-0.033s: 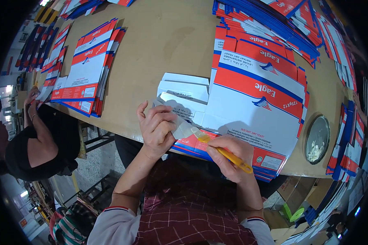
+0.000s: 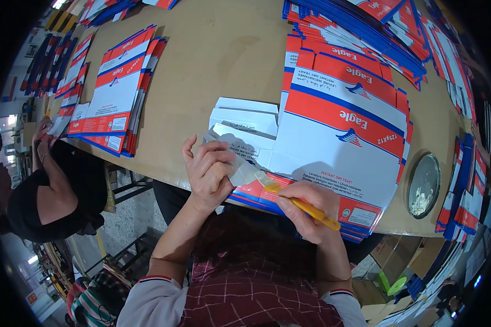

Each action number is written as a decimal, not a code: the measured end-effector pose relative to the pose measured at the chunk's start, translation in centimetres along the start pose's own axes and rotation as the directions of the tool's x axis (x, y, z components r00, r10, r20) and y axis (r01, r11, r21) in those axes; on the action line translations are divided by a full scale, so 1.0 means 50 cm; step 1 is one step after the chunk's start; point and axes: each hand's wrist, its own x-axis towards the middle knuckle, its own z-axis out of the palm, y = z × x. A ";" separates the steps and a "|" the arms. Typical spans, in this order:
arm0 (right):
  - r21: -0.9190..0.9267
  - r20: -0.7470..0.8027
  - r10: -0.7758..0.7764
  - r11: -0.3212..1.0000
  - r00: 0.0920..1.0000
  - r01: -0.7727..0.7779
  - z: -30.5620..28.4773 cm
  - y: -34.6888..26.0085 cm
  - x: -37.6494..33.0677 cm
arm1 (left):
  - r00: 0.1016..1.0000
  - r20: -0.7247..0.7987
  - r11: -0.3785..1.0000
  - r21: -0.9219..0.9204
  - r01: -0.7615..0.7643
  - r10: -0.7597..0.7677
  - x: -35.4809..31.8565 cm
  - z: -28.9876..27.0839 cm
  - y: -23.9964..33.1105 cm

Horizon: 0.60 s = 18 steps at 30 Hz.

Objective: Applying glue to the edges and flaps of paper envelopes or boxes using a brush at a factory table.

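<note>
While the right hand [image 2: 312,206] grasps a slim yellow-handled brush with pale bristles [image 2: 313,213], its handle slanting down to the right beneath the fingers, the left hand [image 2: 210,171] lies just beside the bristle end with its fingers bent. A thin, whitish translucent sheet [image 2: 243,174] shows under and beside that left hand; whether the fingers pinch it or only press on it cannot be told. The brush's bristles point up and left toward this sheet, and seem to meet it, over the near left edge of a stack of flat red, white and blue printed cartons [image 2: 333,152]. White cardboard flaps [image 2: 245,119] reach out to the stack's left, just beyond the left hand. All of this rests at the near edge of a broad tan tabletop [image 2: 202,71]. To the right of the stack sits a round shallow dish with a dark rim [image 2: 429,168], holding pale, lumpy matter [image 2: 420,201]. Another stack of similar flat cartons [image 2: 113,87] lies well apart, on the left, near a seated co-worker in dark clothing [image 2: 90,188].
</note>
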 end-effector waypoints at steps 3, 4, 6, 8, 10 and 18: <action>0.149 -0.140 0.011 0.989 0.990 0.010 -0.008 0.006 -0.001 | 1.000 -0.010 1.000 -0.003 -0.004 0.004 -0.002 0.001 -0.001; 0.147 -0.144 0.015 0.989 0.990 0.007 -0.007 0.005 0.002 | 1.000 -0.013 1.000 -0.008 -0.004 0.003 -0.001 0.002 0.000; 0.103 -0.167 0.023 0.995 0.986 -0.006 0.001 0.002 0.011 | 1.000 -0.013 1.000 -0.014 -0.005 0.005 -0.001 0.004 -0.001; 0.105 -0.103 0.067 0.993 0.992 -0.056 0.000 0.006 0.005 | 0.998 -0.068 1.000 -0.031 0.004 -0.006 -0.003 0.008 -0.002; 0.104 -0.038 0.112 0.989 0.993 -0.108 0.000 0.012 0.000 | 0.998 -0.065 0.999 -0.036 0.004 -0.007 -0.005 0.010 -0.004; 0.266 -0.206 0.171 0.957 0.964 -0.113 0.017 0.033 -0.002 | 0.996 -0.076 0.995 -0.093 0.036 -0.043 -0.010 0.008 -0.004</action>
